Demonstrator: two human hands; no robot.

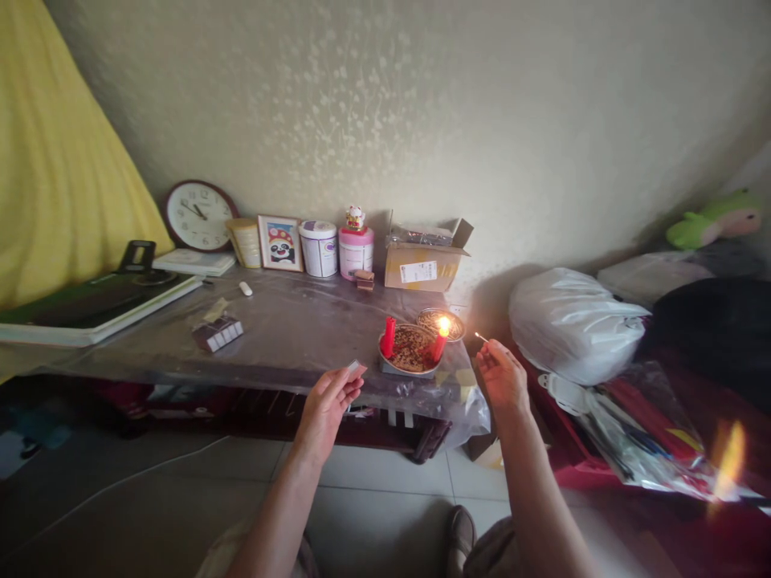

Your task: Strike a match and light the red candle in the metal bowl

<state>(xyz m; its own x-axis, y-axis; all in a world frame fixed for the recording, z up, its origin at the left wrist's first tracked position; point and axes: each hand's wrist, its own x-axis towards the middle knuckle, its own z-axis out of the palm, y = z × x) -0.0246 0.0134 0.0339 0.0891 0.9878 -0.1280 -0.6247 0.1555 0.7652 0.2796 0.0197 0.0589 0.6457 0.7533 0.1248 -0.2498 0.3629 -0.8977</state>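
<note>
Two hands raised: right hand (503, 377) grip pinching match (481, 337), left hand (328, 401) grip pinching matchbox (356, 369).

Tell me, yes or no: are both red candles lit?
No. Only the right candle carries a flame; the left candle in the dish is unlit.

Table (289, 329) against the wall — clock (198, 214), picture frame (280, 242), two tubs (336, 249), cardboard box (423, 263) along its back edge, left to right. Candle dish (409, 352) at front right corner; matchbox stack (218, 332) front left. Bags (575, 321) right of table.
</note>
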